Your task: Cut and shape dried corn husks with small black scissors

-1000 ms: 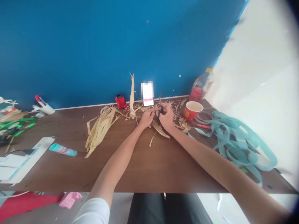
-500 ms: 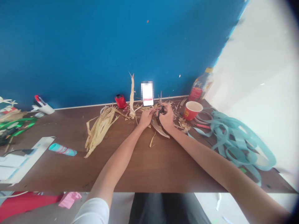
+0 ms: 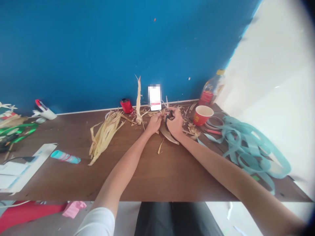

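Observation:
Near the back middle of the brown table, my right hand (image 3: 175,122) is closed on the dark handles of a pair of scissors (image 3: 167,114), whose blades point up and away. My left hand (image 3: 154,123) is beside it, fingers pinched on a piece of dry corn husk, mostly hidden by the fingers. A curved husk piece (image 3: 169,135) hangs or lies below the two hands. A thin husk strip (image 3: 160,146) lies in front of them. Husk scraps (image 3: 193,131) are scattered around. An upright husk figure (image 3: 138,101) stands left of my hands.
A bundle of husks (image 3: 104,137) lies at left, with a red can (image 3: 126,106) behind. A lit phone (image 3: 155,97) leans on the blue wall. To the right are a red paper cup (image 3: 202,115), a bottle (image 3: 211,88) and tangled teal ribbon (image 3: 246,147).
The scissors' blades have tilted slightly left and appear more open. Both hands stay nearly in place, and the whole view has shifted a little.

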A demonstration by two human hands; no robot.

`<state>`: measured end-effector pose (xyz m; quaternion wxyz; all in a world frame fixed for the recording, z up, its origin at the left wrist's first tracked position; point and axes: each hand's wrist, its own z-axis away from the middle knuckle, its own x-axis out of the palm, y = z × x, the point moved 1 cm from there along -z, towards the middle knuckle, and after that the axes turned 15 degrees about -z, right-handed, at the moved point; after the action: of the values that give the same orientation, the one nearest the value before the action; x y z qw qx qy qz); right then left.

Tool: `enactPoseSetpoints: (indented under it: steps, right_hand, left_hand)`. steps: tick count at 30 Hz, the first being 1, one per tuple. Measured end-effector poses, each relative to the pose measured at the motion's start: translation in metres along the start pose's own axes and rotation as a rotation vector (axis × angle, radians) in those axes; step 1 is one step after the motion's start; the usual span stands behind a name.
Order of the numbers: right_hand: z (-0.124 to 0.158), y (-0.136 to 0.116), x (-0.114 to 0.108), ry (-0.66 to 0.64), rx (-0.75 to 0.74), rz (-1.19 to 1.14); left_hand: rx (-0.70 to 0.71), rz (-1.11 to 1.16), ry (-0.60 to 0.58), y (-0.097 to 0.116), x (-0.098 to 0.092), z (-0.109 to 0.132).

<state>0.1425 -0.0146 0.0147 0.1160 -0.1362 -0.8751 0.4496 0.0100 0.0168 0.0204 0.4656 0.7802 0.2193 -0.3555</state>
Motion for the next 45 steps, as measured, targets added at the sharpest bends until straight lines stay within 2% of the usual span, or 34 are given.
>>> enactPoseSetpoints:
  steps: [4, 19, 32, 45]
  right_hand:
    - [-0.0002, 0.0028, 0.0006, -0.034, 0.015, -0.012]
    - [-0.0005, 0.0004, 0.0002, -0.029, 0.014, 0.017]
    - [-0.0007, 0.0042, 0.0014, -0.021, 0.016, -0.008]
    - [-0.0012, 0.0024, 0.0013, -0.043, 0.034, -0.092]
  left_hand:
    - [0.015, 0.019, -0.004, 0.0008, -0.0003, -0.0001]
    - [-0.004, 0.133, -0.073, 0.0023, -0.0001, 0.0027]
    - [0.001, 0.099, -0.128, 0.0008, 0.0009, 0.0023]
    - [0.014, -0.025, -0.024, -0.0004, -0.0017, 0.0005]
